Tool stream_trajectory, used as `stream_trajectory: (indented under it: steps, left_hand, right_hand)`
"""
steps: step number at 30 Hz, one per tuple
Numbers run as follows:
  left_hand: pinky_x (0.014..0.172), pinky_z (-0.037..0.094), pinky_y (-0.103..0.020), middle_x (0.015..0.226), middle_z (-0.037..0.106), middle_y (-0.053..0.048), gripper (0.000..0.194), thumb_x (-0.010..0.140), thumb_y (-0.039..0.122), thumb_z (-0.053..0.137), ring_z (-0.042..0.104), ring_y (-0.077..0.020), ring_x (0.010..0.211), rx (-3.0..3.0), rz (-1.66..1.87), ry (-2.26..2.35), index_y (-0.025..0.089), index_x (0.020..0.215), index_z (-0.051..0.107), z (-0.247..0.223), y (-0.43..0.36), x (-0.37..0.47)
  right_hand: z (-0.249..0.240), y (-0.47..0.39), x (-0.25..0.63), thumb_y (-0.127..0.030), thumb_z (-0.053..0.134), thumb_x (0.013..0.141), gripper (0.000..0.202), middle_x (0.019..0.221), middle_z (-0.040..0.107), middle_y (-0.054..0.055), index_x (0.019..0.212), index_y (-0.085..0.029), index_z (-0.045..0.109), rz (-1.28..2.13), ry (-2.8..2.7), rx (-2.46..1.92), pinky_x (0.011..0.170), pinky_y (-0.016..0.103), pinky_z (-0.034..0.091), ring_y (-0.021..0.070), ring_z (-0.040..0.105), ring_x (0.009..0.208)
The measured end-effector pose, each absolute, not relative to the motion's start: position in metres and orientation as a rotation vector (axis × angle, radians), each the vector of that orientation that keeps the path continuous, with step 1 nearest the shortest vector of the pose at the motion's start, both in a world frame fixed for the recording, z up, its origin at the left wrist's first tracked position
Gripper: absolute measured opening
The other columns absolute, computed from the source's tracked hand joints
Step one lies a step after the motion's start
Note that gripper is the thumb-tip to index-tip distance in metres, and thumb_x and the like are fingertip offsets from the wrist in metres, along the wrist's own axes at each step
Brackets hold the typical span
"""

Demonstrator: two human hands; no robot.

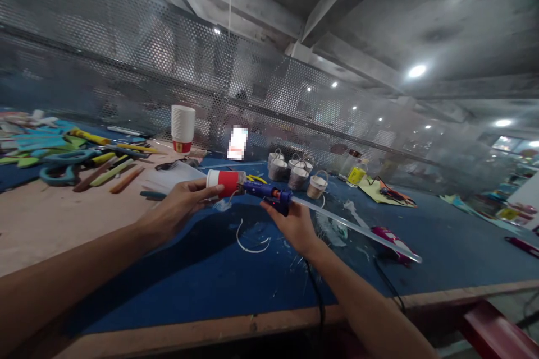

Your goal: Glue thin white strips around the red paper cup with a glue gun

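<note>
Red-and-white cup [224, 182] lies sideways in left hand's [185, 199] fingers; right hand [296, 223] grips blue glue gun [259, 189], nozzle at cup's right end. Clear glue stick [357, 225] extends right of cup, small pails [298, 178] beyond it to the right, stacked cups [183, 123] behind-left.

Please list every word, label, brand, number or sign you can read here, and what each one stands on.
No text can be read with certainty.
Stacked cups: yellow mark on the red band, too small to read.
Bottle: yellow label, too blurred to read.
Blue glue gun: pale marks, too small to read.
Bright patch: pixelated, unreadable.
Red-and-white cup: no lettering visible.
</note>
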State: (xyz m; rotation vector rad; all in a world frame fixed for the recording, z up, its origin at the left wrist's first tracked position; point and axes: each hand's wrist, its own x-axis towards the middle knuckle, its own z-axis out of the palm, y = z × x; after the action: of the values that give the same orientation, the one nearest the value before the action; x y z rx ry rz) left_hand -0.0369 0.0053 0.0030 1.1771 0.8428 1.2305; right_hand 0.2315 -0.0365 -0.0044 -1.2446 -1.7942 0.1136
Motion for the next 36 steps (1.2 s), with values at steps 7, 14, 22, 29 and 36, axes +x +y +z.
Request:
stream_trajectory:
  steps: [7, 14, 22, 29, 36]
  left_hand:
    - [0.081, 0.062, -0.032, 0.098, 0.087, -0.01, 0.023, 0.074, 0.036, 0.095, 0.078, -0.0249, 0.089, 1.188, 1.225, 0.854, 0.023, 0.092, 0.089, 0.004, 0.005, -0.037]
    - [0.083, 0.062, -0.035, 0.107, 0.086, -0.014, 0.028, 0.076, 0.036, 0.093, 0.079, -0.0286, 0.095, 1.237, 1.228, 0.836, 0.02, 0.099, 0.088, 0.0, 0.008, -0.038]
    - [0.082, 0.059, -0.028, 0.1, 0.087, -0.01, 0.024, 0.076, 0.036, 0.094, 0.078, -0.0236, 0.092, 1.213, 1.205, 0.846, 0.023, 0.096, 0.089, 0.001, 0.007, -0.038]
    - [0.086, 0.059, -0.032, 0.108, 0.087, -0.012, 0.027, 0.078, 0.037, 0.092, 0.078, -0.0261, 0.097, 1.251, 1.205, 0.834, 0.023, 0.1, 0.089, 0.002, 0.006, -0.038]
    - [0.085, 0.06, -0.035, 0.104, 0.087, -0.013, 0.023, 0.078, 0.036, 0.092, 0.079, -0.028, 0.094, 1.245, 1.212, 0.843, 0.022, 0.096, 0.089, 0.0, 0.006, -0.038]
  right_hand:
    - [0.006, -0.042, 0.23, -0.053, 0.074, 0.092, 0.034, 0.096, 0.084, 0.008, 0.11, -0.025, 0.08, 0.09, -1.804, -1.332, 0.088, 0.044, 0.06, 0.0335, 0.078, 0.096]
    - [0.006, -0.042, 0.231, -0.058, 0.073, 0.091, 0.038, 0.094, 0.083, 0.009, 0.109, -0.025, 0.079, 0.071, -1.802, -1.327, 0.086, 0.044, 0.059, 0.0348, 0.078, 0.094]
    - [-0.002, -0.038, 0.235, -0.059, 0.07, 0.093, 0.04, 0.095, 0.082, 0.01, 0.11, -0.024, 0.079, 0.013, -1.821, -1.311, 0.086, 0.044, 0.059, 0.0356, 0.078, 0.096]
    - [-0.006, -0.035, 0.237, -0.057, 0.072, 0.092, 0.038, 0.096, 0.083, 0.008, 0.112, -0.026, 0.079, 0.052, -1.801, -1.293, 0.089, 0.045, 0.058, 0.0355, 0.077, 0.098]
    - [-0.005, -0.036, 0.238, -0.057, 0.07, 0.094, 0.038, 0.093, 0.082, 0.009, 0.111, -0.025, 0.078, -0.005, -1.833, -1.33, 0.082, 0.042, 0.057, 0.0354, 0.078, 0.093]
